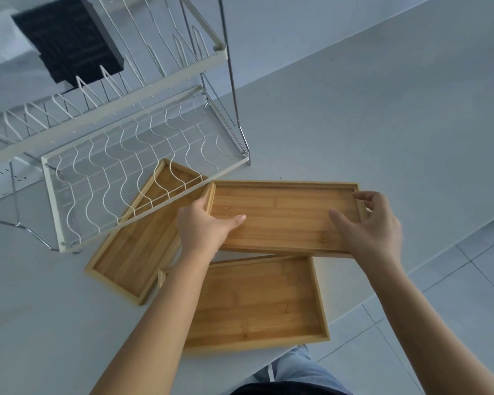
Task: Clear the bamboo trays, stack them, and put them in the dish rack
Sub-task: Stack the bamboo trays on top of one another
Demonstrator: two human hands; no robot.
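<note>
Three shallow rimmed bamboo trays on a pale counter [354, 124], top tray [283, 215] gripped at its ends by left hand [203, 226] and right hand [371, 226], fingers curled over the rims, near tray [257, 303] at six o'clock, left tray [137, 243] at nine o'clock partly under the white wire dish rack [120, 155]

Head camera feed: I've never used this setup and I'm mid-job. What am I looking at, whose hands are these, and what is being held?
There is one picture, taken from a camera on the person's head, looking down at a pale counter. No machine: the two bare hands are the person's own. The left hand and right hand grip the short ends of one empty bamboo tray. It looks raised above a second tray nearest the person. A third tray lies to the left, partly under the lower shelf of the white wire dish rack. All three trays are empty. A black object sits behind the rack.
</note>
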